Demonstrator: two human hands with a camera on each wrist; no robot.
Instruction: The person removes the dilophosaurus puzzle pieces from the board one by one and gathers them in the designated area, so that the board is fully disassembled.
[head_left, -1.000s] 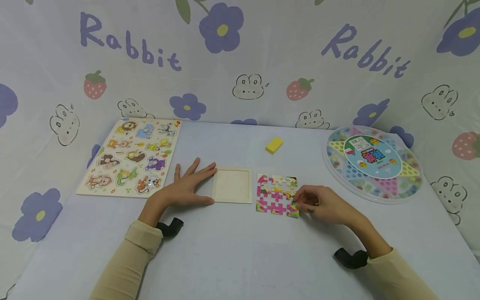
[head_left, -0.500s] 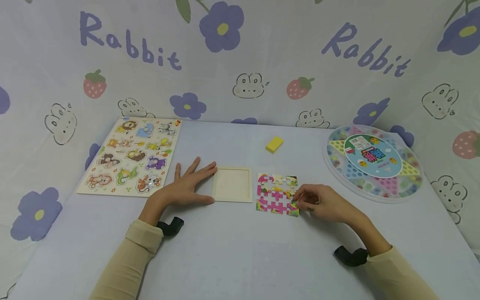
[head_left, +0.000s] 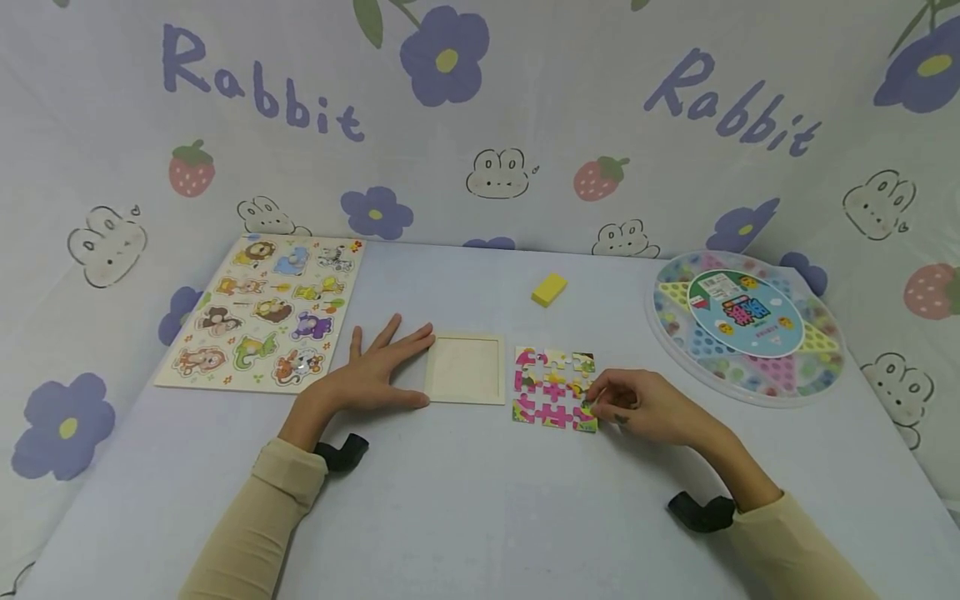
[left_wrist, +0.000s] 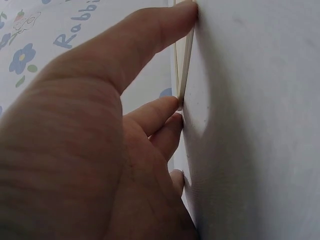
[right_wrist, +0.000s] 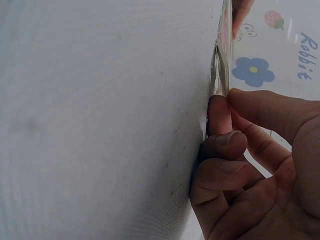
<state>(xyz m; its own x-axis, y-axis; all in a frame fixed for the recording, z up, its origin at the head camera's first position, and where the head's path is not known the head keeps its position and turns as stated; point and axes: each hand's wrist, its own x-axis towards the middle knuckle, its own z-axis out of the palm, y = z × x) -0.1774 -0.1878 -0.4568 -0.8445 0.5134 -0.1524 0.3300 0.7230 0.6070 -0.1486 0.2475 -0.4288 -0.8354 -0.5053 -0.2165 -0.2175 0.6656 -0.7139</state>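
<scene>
A shallow square wooden puzzle tray (head_left: 465,371) lies at the middle of the table, its inside bare. My left hand (head_left: 363,375) is spread beside it, thumb and fingertips against its left edge; the left wrist view shows the tray's edge (left_wrist: 186,65) at the thumb tip. To the tray's right are several pink, yellow and green jigsaw pieces (head_left: 555,415), laid in a loose square with small gaps. At that square's right side my right hand (head_left: 648,408) pinches a jigsaw piece (right_wrist: 224,67) between thumb and index finger, the piece tilted up from the table. My fingers hide part of it.
An animal puzzle board (head_left: 262,321) lies at the left. A yellow block (head_left: 549,290) sits behind the jigsaw pieces. At the right is a round, clear-lidded board game (head_left: 750,329). A printed rabbit cloth (head_left: 420,142) hangs behind the table.
Both hands, the tray and the jigsaw pieces keep their places. Only a slight shift of the cloth at the left side shows.
</scene>
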